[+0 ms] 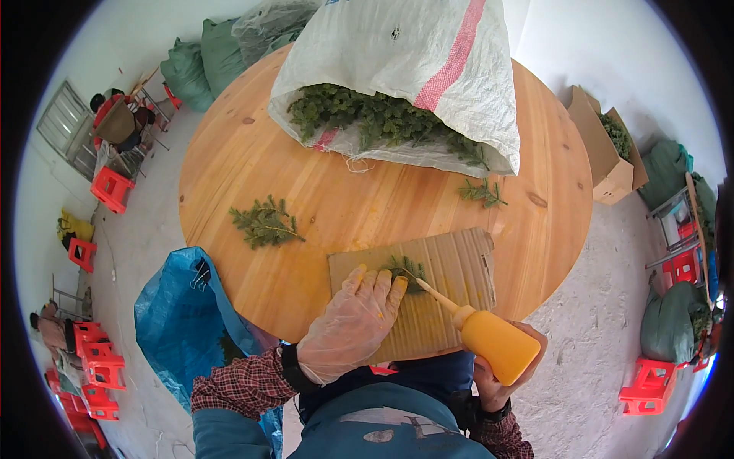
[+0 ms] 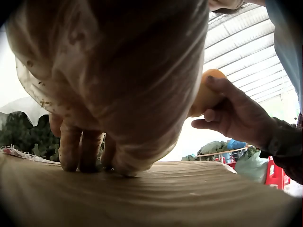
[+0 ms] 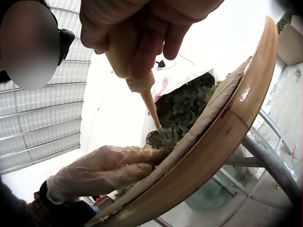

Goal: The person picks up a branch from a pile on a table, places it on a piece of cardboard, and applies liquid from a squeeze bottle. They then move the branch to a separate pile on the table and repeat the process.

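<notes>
A small green fir sprig (image 1: 407,269) lies on a sheet of corrugated cardboard (image 1: 459,264) at the near edge of the round table. In a clear plastic glove, my left hand (image 1: 348,327) rests on the cardboard, its extended fingertips pressing the sprig's left end; part of the sprig is hidden under them. My bare right hand (image 1: 492,390) grips a yellow squeeze bottle (image 1: 498,348), tilted with its long nozzle (image 1: 437,294) pointing at the sprig. The right wrist view shows the nozzle tip right at the needles, beside the gloved fingers (image 3: 137,171).
A white woven sack (image 1: 382,53) full of fir cuttings lies open at the table's far side. Loose sprigs (image 1: 267,222) lie left and right on the wooden table (image 1: 222,176). A blue bag (image 1: 172,321) hangs at the near left edge. Red stools (image 1: 112,189) and a cardboard box (image 1: 604,164) stand around.
</notes>
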Demonstrator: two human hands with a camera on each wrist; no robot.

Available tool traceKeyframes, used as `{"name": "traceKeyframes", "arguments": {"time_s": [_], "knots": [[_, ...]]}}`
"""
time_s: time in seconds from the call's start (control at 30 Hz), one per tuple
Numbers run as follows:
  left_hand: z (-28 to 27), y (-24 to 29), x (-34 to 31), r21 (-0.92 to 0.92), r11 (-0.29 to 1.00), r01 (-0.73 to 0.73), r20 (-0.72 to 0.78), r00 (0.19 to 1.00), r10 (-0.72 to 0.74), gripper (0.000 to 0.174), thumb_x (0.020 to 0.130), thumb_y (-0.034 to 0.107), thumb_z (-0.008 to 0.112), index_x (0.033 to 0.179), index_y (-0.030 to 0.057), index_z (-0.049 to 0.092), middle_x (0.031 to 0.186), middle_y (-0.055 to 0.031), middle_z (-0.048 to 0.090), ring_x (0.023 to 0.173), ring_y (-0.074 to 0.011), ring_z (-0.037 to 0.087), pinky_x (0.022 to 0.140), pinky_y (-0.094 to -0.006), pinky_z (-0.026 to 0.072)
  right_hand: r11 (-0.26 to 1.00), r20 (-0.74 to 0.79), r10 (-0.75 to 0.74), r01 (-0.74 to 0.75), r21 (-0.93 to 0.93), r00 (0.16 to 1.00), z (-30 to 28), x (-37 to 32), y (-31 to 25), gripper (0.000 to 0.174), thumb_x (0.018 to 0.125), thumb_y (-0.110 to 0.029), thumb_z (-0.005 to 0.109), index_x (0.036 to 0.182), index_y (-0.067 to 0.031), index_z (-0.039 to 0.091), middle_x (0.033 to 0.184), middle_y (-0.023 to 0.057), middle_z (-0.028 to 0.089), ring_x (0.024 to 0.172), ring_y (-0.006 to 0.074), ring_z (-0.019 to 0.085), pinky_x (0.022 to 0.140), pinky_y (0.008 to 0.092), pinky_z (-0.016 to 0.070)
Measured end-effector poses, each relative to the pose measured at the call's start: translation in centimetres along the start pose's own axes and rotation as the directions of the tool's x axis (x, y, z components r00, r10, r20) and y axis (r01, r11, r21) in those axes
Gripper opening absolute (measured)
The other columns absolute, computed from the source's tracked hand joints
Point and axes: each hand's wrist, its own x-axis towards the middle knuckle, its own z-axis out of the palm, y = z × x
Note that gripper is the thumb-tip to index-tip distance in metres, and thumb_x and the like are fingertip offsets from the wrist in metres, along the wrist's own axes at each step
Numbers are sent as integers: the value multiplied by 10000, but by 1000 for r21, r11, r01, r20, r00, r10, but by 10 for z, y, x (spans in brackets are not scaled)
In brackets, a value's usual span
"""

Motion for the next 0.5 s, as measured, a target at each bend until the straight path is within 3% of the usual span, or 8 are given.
{"name": "traceKeyframes", "arguments": {"time_s": [0.1,0.2,0.5], "knots": [[1,1,-1,-15,1000,-9,-15,1000,9,486,924,169,508,1347,-69,532,1255,-247,596,1203,-331,570,1087,-495,397,1000,0,-18,18,17,1000,0,0,-1,844,709,-407,894,1279,-23,403,1165,175,581,1059,276,618,939,400,510],[-2,1,0,-3,1000,14,19,1000,-14,495,936,186,493,1361,-66,532,1304,-238,572,1221,-344,570,1114,-459,381,999,7,-31,31,15,999,2,1,-2,840,710,-401,894,1280,-24,405,1163,174,585,1058,274,620,938,400,510],[-1,1,0,-21,1000,17,9,1000,-16,500,938,194,495,1365,-65,526,1314,-238,567,1228,-345,566,1115,-463,378,999,21,-45,46,-21,999,0,0,-2,823,716,-388,892,1279,-31,409,1165,175,593,1057,269,627,931,398,514]]}}
